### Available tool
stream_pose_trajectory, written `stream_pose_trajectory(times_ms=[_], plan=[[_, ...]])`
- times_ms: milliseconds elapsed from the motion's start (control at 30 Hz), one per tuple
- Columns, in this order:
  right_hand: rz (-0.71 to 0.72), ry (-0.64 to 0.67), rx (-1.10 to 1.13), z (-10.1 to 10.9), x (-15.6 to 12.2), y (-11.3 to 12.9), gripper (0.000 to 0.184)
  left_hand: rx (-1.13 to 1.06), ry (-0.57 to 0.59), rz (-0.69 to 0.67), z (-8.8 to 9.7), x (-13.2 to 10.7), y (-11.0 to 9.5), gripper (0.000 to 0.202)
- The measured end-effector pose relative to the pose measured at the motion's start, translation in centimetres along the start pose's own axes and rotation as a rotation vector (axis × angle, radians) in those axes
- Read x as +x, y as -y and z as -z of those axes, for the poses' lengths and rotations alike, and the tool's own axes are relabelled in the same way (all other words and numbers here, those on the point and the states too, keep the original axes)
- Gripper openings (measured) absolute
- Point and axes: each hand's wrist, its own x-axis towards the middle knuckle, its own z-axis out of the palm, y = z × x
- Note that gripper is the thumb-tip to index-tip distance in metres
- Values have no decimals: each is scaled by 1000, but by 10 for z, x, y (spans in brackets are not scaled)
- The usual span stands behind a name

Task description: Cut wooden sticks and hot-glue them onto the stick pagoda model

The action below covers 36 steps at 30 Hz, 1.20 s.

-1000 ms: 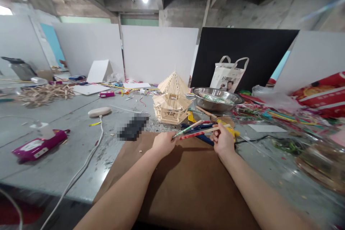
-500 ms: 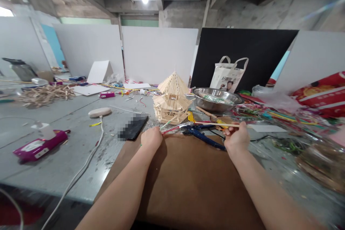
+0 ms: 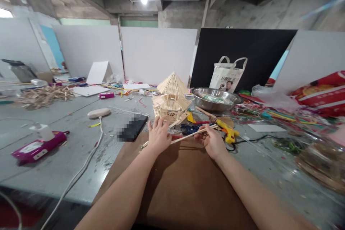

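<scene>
My left hand (image 3: pixel 158 136) lies at the far edge of a brown board (image 3: pixel 185 183), fingers stretched forward and spread, just in front of a small pagoda model (image 3: pixel 171 99) built from wooden sticks. A thin wooden stick (image 3: pixel 185 136) runs from under my left hand to my right hand (image 3: pixel 211 141), whose fingers are pinched on its right end. A second thin stick end shows at my left hand's near side. Blue-handled pliers (image 3: pixel 192 128) and a yellow glue gun (image 3: pixel 226 131) lie just beyond my right hand.
A steel bowl (image 3: pixel 217 99) stands behind the pagoda, with a white tote bag (image 3: pixel 228 73) further back. A dark phone (image 3: pixel 132 128), a white cable (image 3: pixel 81 172) and a magenta pack (image 3: pixel 37 146) lie to the left. Coloured wrappers and sticks clutter the right side.
My hands, pulled apart half a second ago, have come back together. The left hand has opened and moved toward the pagoda. The coloured wrapper seen earlier is gone from the hands; the stick is bare.
</scene>
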Motion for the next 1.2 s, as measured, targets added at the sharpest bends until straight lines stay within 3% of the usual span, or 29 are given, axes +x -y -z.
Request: stream_pose_trajectory(times_ms=[133, 233, 467, 800, 1067, 1200], plan=[[-52, 55, -9, -3, -4, -2, 20, -147, 93, -242, -2, -4, -15, 36], [-72, 103, -6, -4, -6, -5, 22, -158, 209, -308, -6, -6, -20, 27], [-114, 158, -124, -4, -7, -5, 22, -137, 355, -143, -6, -7, -21, 35], [-138, 113, -228, -1, -5, -9, 18, -113, 329, -105, -12, -7, -16, 35], [-31, 18, -282, 8, 3, -9, 26, -112, 290, -55, -11, -4, -14, 31], [-4, 37, -389, 9, 3, -8, 28, -106, 295, 8, -10, -4, -13, 31]])
